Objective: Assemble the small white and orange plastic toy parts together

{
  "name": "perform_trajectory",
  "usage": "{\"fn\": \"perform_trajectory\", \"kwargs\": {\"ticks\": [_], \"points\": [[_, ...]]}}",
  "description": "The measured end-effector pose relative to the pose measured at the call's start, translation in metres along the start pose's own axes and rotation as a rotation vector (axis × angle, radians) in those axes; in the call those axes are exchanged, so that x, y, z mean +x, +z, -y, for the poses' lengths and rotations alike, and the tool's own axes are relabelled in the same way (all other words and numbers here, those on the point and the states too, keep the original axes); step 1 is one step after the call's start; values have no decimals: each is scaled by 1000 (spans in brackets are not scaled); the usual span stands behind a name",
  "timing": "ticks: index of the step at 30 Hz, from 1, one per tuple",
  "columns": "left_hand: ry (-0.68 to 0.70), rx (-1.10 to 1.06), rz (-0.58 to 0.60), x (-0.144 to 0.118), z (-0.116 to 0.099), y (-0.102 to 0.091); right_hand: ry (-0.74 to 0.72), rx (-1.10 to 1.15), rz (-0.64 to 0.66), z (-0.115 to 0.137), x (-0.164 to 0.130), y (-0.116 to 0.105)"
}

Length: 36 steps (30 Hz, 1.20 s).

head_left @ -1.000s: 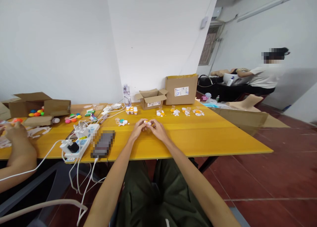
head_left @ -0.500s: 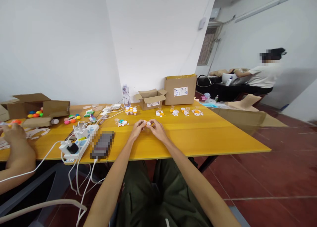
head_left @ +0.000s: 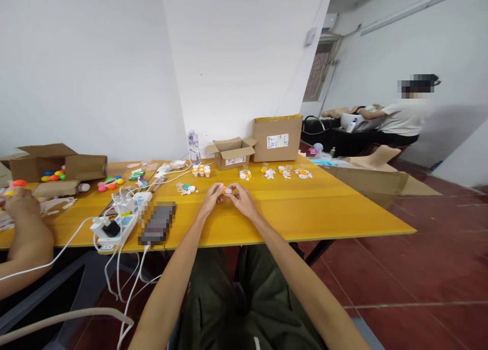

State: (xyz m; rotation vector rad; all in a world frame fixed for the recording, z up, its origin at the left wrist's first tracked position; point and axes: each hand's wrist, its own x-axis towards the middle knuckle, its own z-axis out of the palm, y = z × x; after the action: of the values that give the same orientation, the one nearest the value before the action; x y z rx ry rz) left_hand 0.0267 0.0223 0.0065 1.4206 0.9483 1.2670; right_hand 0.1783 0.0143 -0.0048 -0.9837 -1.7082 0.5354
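Observation:
Close together above the yellow table (head_left: 297, 212), my left hand (head_left: 212, 199) and my right hand (head_left: 242, 199) are both closed on one small orange-and-white plastic piece (head_left: 227, 191). The fingertips cover much of it, so its exact kind is hard to make out. Behind my hands stand several small orange-and-white figures (head_left: 201, 171) in a tight group. Loose piles of small parts lie around: teal and white parts (head_left: 188, 189) to the left, orange and white parts (head_left: 246, 174) just beyond, and more white parts (head_left: 270, 173) to the right.
Two cardboard boxes, an open small one (head_left: 233, 154) and a larger one (head_left: 277, 139), stand at the back beside a clear bottle (head_left: 194, 147). On the left lie a phone (head_left: 158, 223), a power strip (head_left: 131, 217) and cables. A co-worker's arm (head_left: 28, 228) reaches in at far left.
My hands stay in nearly the same place, the piece turned slightly between the fingertips. At far left, the co-worker's hand has risen slightly with a bright orange thing.

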Motion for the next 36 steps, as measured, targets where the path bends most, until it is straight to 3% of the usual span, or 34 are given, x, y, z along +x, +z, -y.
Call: {"fn": "perform_trajectory", "kwargs": {"ticks": [9, 19, 26, 36], "points": [[50, 28, 15, -1, -1, -2, 12, -2, -1, -2, 1, 0], [51, 61, -116, -1, 0, -3, 20, -19, -9, -2, 1, 1], [53, 41, -59, 1, 2, -2, 12, -46, -11, -4, 1, 1], [99, 104, -83, 5, 9, -1, -5, -201, 32, -13, 2, 2]]}}
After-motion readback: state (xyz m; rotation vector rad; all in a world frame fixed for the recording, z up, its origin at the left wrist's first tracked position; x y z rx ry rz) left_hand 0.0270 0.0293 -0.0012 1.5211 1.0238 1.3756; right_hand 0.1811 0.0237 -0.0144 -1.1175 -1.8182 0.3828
